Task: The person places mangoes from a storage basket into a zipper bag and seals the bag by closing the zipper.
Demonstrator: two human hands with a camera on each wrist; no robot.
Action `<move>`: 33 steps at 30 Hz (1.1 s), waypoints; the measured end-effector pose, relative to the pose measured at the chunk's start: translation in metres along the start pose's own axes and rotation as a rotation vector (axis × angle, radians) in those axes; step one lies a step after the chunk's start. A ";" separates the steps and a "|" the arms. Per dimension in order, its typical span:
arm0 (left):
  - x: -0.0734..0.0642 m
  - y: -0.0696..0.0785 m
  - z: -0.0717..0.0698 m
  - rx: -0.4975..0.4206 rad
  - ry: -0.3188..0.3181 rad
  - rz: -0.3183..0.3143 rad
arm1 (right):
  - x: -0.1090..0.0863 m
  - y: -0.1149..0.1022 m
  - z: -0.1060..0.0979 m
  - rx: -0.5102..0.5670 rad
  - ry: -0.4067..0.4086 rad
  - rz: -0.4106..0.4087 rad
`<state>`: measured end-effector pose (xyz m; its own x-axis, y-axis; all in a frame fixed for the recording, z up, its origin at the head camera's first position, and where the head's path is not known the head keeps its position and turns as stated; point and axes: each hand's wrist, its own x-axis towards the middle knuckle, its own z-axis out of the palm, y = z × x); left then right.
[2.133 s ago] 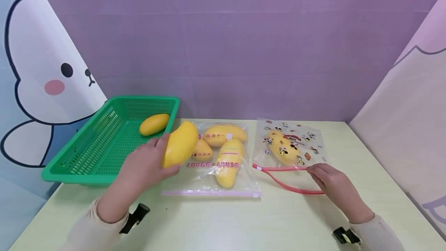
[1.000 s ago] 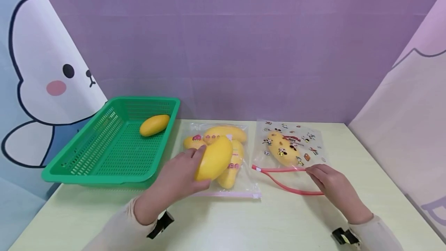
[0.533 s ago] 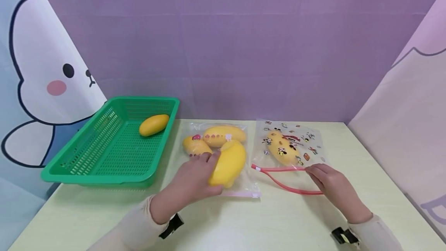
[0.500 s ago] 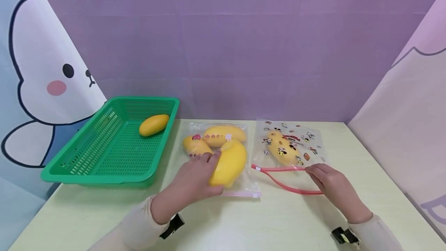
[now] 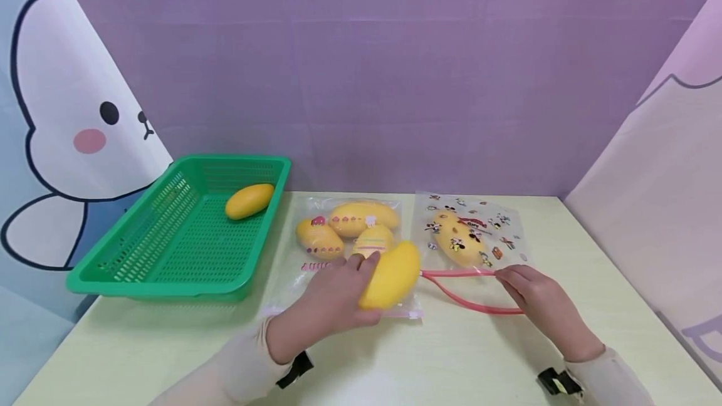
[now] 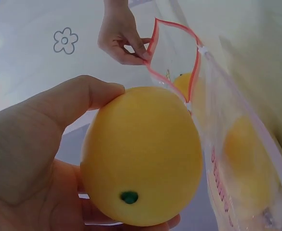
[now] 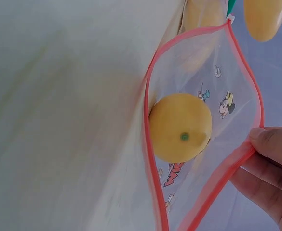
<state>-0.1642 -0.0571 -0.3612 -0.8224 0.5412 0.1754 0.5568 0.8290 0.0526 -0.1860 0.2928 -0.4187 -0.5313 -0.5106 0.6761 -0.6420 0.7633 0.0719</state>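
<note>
The left hand point(image 5: 333, 298) over there has its fingers wrapped round a yellow mango point(image 5: 393, 275), held above the near edge of the lilac-zipped bag point(image 5: 284, 287), close to the red-rimmed bag point(image 5: 510, 240), whose mouth gapes where the right hand point(image 5: 544, 309) pinches one side. That rim looks floppy to me, so a slackened pinch could let the opening sag shut; a low or crooked approach might snag the red edge or bump the fruit point(image 5: 458, 243) lying inside.
</note>
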 end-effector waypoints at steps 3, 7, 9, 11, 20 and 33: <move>0.001 0.004 0.003 0.006 0.004 0.020 | 0.001 -0.001 0.000 0.003 -0.002 0.000; 0.003 0.009 0.006 -0.002 0.017 0.041 | 0.002 -0.002 -0.001 0.004 -0.003 0.002; 0.004 0.012 0.007 -0.002 0.019 0.045 | 0.002 -0.003 -0.002 0.005 -0.003 0.003; 0.006 0.016 0.008 -0.003 0.007 0.046 | 0.002 -0.003 -0.002 0.005 -0.004 0.004; 0.014 0.032 0.013 -0.012 -0.052 0.034 | 0.003 -0.003 -0.003 0.000 -0.004 0.006; 0.023 0.054 0.019 -0.003 -0.127 0.069 | 0.003 -0.003 -0.003 -0.002 -0.005 0.008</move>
<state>-0.1551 0.0032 -0.3730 -0.7901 0.6107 0.0531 0.6129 0.7887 0.0479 -0.1840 0.2897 -0.4149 -0.5392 -0.5067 0.6728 -0.6370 0.7679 0.0678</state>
